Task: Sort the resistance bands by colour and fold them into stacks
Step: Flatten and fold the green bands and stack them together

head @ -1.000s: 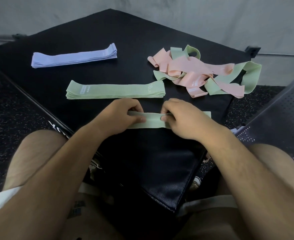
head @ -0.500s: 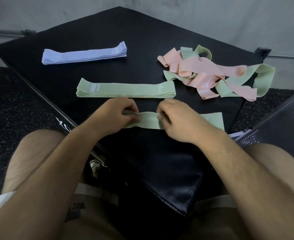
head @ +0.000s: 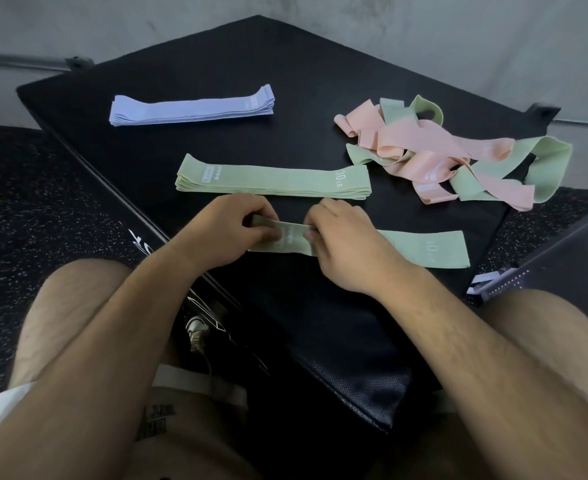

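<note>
Two-handed grip on "30 LB" band point(head: 424, 249)

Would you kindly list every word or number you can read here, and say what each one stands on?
"30 LB": top band of the green stack, near its right end.
"30", faint, the rest blurred: the flat green band in front of that stack.
Too blurred to read: white marks on the pink bands and on the black mat's left side.
</note>
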